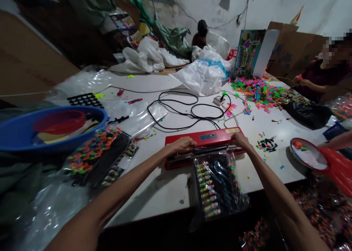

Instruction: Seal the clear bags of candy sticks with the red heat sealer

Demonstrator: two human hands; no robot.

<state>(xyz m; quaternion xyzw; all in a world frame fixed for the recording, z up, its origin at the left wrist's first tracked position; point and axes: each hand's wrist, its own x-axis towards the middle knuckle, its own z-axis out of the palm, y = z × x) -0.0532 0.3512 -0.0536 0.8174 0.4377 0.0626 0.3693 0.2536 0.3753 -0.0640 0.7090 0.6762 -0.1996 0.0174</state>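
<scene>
A red heat sealer [176, 138] with a black bar lies across the table in front of me. Under its bar runs the top edge of a clear plastic bag [220, 185], which holds a black sheet set with rows of small colourful toys and hangs over the table's front edge. My left hand [183, 145] is closed at the bar, by the bag's left upper corner. At the right upper corner my right hand [238, 140] is closed too, against the sealer. What the fingers of either hand grip is hidden.
To the left stand a blue basin [96, 115] and a stack of toy-filled cards [90, 152]. Black cable [181, 128] loops behind the sealer. Loose colourful toys [255, 91] are heaped back right, a bowl [310, 163] at right. A person [327, 73] sits far right, another [200, 36] behind.
</scene>
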